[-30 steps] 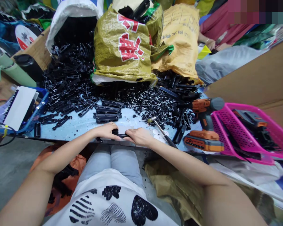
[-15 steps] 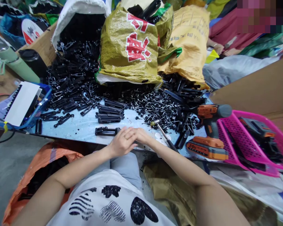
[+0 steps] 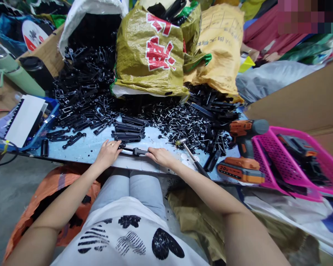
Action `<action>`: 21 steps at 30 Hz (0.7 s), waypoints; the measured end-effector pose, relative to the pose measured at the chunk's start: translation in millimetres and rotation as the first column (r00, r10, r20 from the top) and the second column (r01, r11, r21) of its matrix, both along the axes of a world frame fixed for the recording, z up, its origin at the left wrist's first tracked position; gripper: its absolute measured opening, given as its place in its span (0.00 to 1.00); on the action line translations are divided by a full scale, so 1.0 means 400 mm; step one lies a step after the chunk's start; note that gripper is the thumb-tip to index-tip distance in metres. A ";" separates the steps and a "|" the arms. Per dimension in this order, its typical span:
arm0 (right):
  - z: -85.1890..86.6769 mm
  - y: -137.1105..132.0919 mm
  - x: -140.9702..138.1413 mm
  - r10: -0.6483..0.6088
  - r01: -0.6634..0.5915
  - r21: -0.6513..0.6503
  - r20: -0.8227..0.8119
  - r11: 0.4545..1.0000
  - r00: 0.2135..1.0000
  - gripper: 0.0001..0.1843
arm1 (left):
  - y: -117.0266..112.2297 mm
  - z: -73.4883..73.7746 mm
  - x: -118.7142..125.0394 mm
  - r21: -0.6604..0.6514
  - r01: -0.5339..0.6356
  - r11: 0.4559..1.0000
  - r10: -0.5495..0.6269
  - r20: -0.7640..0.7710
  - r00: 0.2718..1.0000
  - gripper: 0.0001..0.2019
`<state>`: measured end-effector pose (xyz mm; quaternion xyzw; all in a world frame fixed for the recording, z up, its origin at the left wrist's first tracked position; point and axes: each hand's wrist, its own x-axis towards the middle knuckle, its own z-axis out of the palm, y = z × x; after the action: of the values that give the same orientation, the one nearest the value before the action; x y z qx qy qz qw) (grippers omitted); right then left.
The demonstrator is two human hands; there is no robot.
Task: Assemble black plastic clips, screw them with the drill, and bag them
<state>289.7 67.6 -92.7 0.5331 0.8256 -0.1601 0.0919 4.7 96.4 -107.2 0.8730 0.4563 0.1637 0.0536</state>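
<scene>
A long black plastic part (image 3: 135,151) with a slotted frame lies level at the table's front edge, between my hands. My left hand (image 3: 108,153) grips its left end, fingers closed round it. At the other end, my right hand (image 3: 161,156) pinches the tip between thumb and fingers. Just behind is a small stack of similar black parts (image 3: 129,130). To the right of my right hand lies a hammer (image 3: 192,155), its head toward the loose black-headed pins (image 3: 177,122).
Black linkage pieces (image 3: 80,88) heap up at the left, spilling from a white sack. An olive bag (image 3: 150,55) stands at the back. An orange cordless drill (image 3: 242,147) and pink baskets (image 3: 296,166) occupy the right. An orange sack (image 3: 55,192) sits below the table. A co-worker's hands (image 3: 262,55) show at the far right.
My hands were together over the part's right end. They have moved apart; the left went to the part's left end, and both now hold it. The view shifted slightly.
</scene>
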 end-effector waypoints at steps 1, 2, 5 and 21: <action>0.002 -0.002 -0.004 -0.010 0.010 0.005 0.003 1.000 1.000 0.28 | -0.002 0.004 0.002 0.008 -0.008 1.000 0.008 0.012 1.000 0.19; 0.005 -0.004 -0.007 -0.013 0.013 0.008 0.004 1.000 1.000 0.28 | -0.007 0.009 0.005 0.031 -0.021 0.999 0.020 0.038 0.999 0.21; 0.018 -0.012 0.002 0.017 -0.014 0.082 -0.046 0.997 0.999 0.28 | -0.044 0.029 0.029 0.197 -0.091 0.976 0.050 0.205 0.978 0.29; -0.007 -0.231 0.251 -0.743 0.692 0.330 0.049 0.642 0.667 0.17 | -0.184 -0.056 0.381 -0.038 0.300 0.953 -0.302 -0.136 0.944 0.47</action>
<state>390.2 -24.6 -95.6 0.8368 0.5470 -0.0147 0.0173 157.2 22.7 -129.7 0.9413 0.3217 0.0879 0.0529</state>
